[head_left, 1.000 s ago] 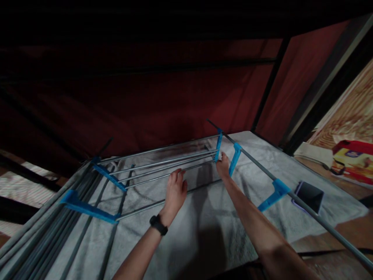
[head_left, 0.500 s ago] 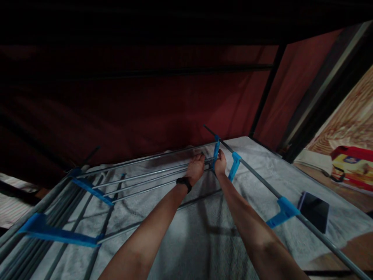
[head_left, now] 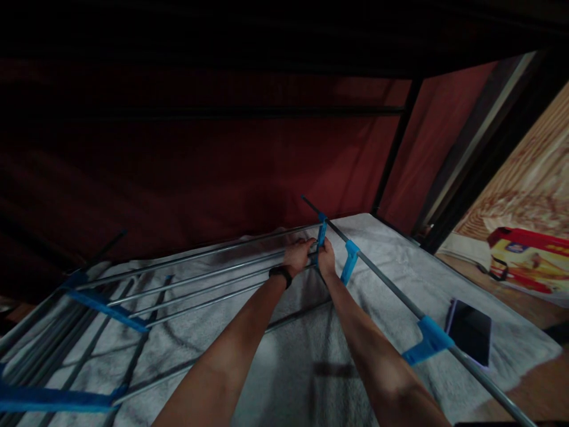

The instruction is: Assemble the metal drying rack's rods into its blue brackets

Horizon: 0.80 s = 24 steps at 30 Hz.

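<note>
With the right hand (head_left: pixel 326 258) against the blue bracket (head_left: pixel 321 233), near the far end of the grey pole (head_left: pixel 387 280), brace firmly; with the left hand (head_left: pixel 297 257) over the thin rods (head_left: pixel 213 274), left of the pole, guide straight. Cannot tell either grip's closure.

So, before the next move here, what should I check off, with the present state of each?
1. Right hand at the far blue bracket: ok.
2. Left hand beside it, at the thin rods: ok.
3. Rods seated in that bracket: cannot tell, hands cover the joint.
4. Rods reaching the left blue bracket: ok.
5. Phone apart from both hands: ok, it lies on the cloth.
</note>
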Available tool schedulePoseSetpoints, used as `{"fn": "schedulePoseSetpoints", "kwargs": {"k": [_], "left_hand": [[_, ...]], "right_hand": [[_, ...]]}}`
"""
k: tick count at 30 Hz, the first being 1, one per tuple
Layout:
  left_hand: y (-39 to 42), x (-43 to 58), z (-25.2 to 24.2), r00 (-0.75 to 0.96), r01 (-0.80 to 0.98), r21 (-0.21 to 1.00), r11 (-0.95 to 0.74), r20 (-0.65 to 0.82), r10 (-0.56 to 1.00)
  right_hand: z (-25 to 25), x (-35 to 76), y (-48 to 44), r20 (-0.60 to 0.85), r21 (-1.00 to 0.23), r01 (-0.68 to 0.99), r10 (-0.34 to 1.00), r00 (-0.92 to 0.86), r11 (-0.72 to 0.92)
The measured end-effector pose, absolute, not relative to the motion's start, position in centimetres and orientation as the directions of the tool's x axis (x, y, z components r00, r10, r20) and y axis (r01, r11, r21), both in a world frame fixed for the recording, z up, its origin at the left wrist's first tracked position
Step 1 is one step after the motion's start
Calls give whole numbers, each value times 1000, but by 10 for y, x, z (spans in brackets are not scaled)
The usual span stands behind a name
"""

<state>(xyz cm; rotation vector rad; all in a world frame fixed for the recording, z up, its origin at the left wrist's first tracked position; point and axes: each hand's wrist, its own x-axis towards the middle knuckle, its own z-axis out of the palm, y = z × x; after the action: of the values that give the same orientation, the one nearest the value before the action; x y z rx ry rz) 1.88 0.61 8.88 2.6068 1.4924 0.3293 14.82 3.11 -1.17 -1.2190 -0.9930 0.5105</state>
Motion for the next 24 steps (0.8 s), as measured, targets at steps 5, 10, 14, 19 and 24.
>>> {"fn": "schedulePoseSetpoints", "kwargs": {"k": [5,10,14,19,24], "left_hand": [[15,19,95,491,828,229,-511,144,859],[13,19,91,469,832,254,-493,150,870],[12,16,94,450,841,260,-475,150,880],[11,13,97,436,843,272,-464,159,886],[11,12,96,432,848,273,-455,143,891]], "right_hand": [[-9,147,30,319,-948,192,792,521,255],[-2,141,24,320,-943,250,809,493,221],[5,136,16,309,-940,283,823,478,189],[12,131,10,276,-939,324,811,516,113],[14,128,8,294,-918,387,800,522,85]]}}
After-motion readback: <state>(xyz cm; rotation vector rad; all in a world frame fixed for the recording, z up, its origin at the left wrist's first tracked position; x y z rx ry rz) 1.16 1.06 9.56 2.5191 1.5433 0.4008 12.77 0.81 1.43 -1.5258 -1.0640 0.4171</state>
